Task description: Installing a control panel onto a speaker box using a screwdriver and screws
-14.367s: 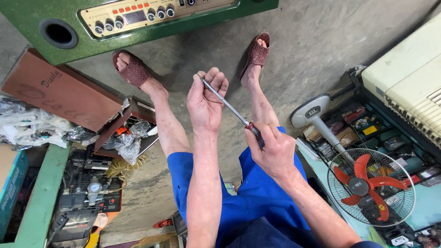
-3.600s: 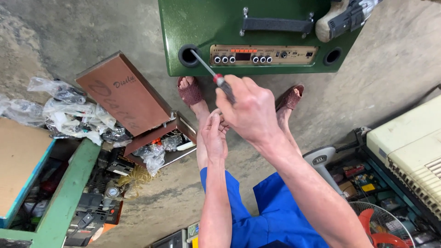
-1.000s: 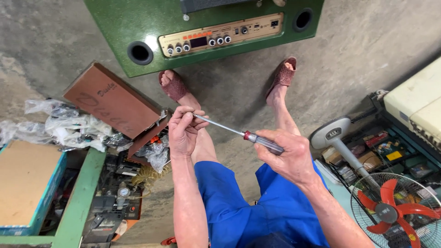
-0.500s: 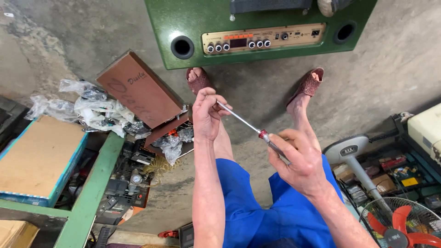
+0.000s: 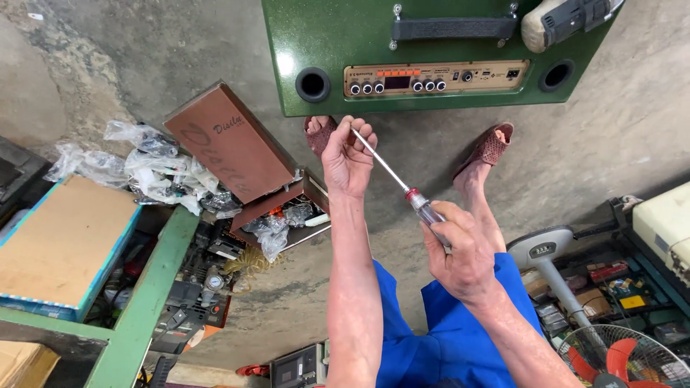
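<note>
Grey concrete floor (image 5: 180, 50) was under me, rough and stained. Straight ahead stood a big green speaker box (image 5: 338, 36) with a black handle (image 5: 454, 28) on top, a row of small knobs (image 5: 399, 85) on its tan front panel, and two round black holes, one at each end. My feet in reddish-brown sandals (image 5: 489, 147) rested on the floor just before it, and my blue shorts (image 5: 453, 345) were below my arms.

On my left sat a green shelf (image 5: 147, 302) with a flat brown cardboard box (image 5: 61, 244) on it. Near it lay a brown box lid (image 5: 230, 151), tilted up, with crumpled clear plastic bags (image 5: 147, 169) beside it. On my right was a white fan stand (image 5: 548, 251), and a fan with red blades (image 5: 618, 359) showed in the corner.

Between my hands I held a long screwdriver (image 5: 402, 187) with a thin silver shaft and a clear handle with a red ring. It was up in the air above my legs, slanting from my left hand down to my right hand. My right hand (image 5: 460, 248) was wrapped tight around the handle. My left hand (image 5: 347, 158) was curled, and its fingertips (image 5: 357, 131) pinched the tip of the shaft. The two hands were a little apart, joined only by the tool.
</note>
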